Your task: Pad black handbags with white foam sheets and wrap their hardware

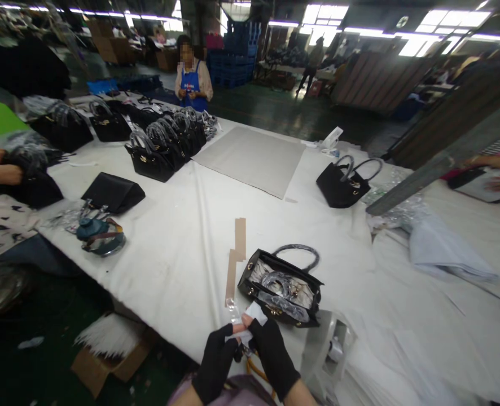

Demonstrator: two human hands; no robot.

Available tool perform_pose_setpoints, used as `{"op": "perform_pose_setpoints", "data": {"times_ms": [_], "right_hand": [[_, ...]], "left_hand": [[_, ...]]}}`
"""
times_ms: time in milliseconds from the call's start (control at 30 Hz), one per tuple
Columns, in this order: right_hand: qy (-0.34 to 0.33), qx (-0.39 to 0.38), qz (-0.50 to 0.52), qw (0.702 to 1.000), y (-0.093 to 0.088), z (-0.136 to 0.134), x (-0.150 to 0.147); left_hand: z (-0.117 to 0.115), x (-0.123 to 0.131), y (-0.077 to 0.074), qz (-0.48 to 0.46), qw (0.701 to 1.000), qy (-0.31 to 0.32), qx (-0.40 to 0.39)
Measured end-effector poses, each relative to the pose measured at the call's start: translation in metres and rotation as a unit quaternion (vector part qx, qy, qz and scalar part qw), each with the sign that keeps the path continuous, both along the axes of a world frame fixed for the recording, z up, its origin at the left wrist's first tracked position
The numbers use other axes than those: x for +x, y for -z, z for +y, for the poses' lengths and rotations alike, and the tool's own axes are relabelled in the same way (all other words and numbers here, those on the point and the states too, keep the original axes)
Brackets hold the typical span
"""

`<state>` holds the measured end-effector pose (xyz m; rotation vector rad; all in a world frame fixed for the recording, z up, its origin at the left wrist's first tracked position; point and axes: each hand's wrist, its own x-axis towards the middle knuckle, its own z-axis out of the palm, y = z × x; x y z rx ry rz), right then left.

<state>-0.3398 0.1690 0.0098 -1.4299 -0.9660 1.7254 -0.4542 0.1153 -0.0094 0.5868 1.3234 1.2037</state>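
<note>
Both my hands wear black fingerless gloves and meet at the bottom middle of the view. My left hand and my right hand pinch a small white packet or paper between their fingertips. Just beyond it a black handbag lies open on the white table, with plastic-wrapped handles and stuffing inside. Two brown cardboard strips lie left of the bag.
A grey board lies mid-table. Another black handbag stands at right, and several more stand in rows at the far left. A person in a blue apron stands at the far end. Other people's arms show at both edges. A cardboard box sits on the floor.
</note>
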Motion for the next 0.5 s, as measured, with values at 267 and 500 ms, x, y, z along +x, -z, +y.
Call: {"op": "perform_pose_setpoints", "data": {"times_ms": [267, 500], "right_hand": [[0.005, 0.092, -0.146, 0.985, -0.002, 0.023, 0.015], [0.001, 0.159, -0.167, 0.973, 0.009, 0.015, 0.013]], "left_hand": [[-0.006, -0.031, 0.018, -0.03, 0.996, 0.088, 0.018], [0.033, -0.018, 0.004, 0.033, 0.997, 0.061, -0.024]]}}
